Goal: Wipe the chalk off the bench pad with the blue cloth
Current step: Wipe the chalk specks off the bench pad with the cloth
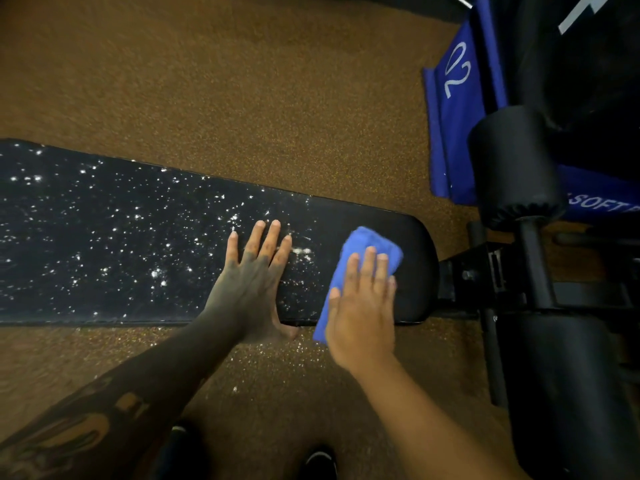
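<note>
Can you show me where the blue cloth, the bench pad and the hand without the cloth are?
blue cloth point(367, 242): head view, upper folded part above the fingers.
bench pad point(121, 237): head view, chalk-speckled top surface.
left hand point(252, 271): head view, back of the hand.

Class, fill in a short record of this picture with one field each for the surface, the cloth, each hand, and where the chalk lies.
surface: black bench pad, long, over a speckled brown floor
cloth: blue cloth, folded, at the pad's right end
right hand: right hand flat on the cloth, pressing it on the pad
left hand: left hand flat on the bare pad, fingers spread
chalk: white chalk specks over the left and middle; right end looks clean
</note>
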The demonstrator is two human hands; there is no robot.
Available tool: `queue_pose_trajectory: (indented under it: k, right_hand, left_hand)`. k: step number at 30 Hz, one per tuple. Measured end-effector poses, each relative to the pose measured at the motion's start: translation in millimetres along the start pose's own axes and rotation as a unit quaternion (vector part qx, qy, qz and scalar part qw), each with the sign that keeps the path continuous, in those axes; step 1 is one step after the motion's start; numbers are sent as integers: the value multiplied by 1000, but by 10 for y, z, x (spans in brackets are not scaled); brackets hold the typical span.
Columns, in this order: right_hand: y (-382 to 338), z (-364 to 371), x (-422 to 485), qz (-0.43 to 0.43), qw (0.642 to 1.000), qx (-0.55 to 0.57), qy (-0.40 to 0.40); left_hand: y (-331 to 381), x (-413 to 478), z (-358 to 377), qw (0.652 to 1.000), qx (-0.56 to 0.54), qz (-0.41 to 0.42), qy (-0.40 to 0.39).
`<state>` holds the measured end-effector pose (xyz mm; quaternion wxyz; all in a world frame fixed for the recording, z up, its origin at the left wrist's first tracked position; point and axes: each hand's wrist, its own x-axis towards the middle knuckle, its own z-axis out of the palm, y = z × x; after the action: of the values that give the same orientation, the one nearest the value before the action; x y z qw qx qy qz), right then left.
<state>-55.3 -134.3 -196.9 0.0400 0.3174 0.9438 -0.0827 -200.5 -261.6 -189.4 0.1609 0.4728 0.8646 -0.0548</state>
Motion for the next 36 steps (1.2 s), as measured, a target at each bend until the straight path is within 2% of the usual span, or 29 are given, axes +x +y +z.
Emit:
queue_pose_trajectory:
  k: [2, 3, 6, 7, 11, 15, 18, 23, 28, 29, 32, 33, 36]
  right_hand:
    - [-6, -30, 13, -76, 997, -22, -22]
    - [46, -31, 108, -77, 997, -22, -18]
    - [59, -54, 294, 31, 999, -4, 9]
    - [-14, -43, 272, 34, 999, 0, 7]
    - [-77, -37, 124, -105, 993, -29, -36]
    - [-4, -73, 301, -27, 999, -24, -20]
    - [-160, -92, 258, -21, 1000, -6, -1]
    - [-229, -58, 344, 49, 999, 5, -1]
    - [-276, -42, 183, -108, 994, -13, -31]
    - [-204, -57, 256, -98, 995, -10, -32]
    - [-167, -78, 485, 33, 999, 11, 0]
    - [-252, -62, 477, 37, 999, 16, 4]
    - [-425, 7, 256, -91, 996, -4, -18]
  left_hand:
    - [-18, -1, -1, 1000, 2, 6, 11]
    - [-40, -8, -19, 1000, 0, 11, 13]
    - [-166, -59, -45, 1000, -9, 10, 15]
    - [-219, -79, -49, 1000, -11, 4, 16]
    - [-392, -116, -19, 1000, -2, 8, -4]
    - [-442, -115, 37, 1000, -2, 17, -4]
    - [-427, -119, 47, 1000, 2, 17, -3]
    - [-425, -111, 47, 1000, 11, 18, -5]
    - [-425, -119, 45, 1000, 14, 17, -1]
    - [-425, -122, 36, 1000, 13, 17, -2]
    - [-427, -122, 27, 1000, 12, 21, -2]
    - [-424, -127, 24, 1000, 12, 22, -2]
    - [-426, -143, 16, 1000, 14, 24, 3]
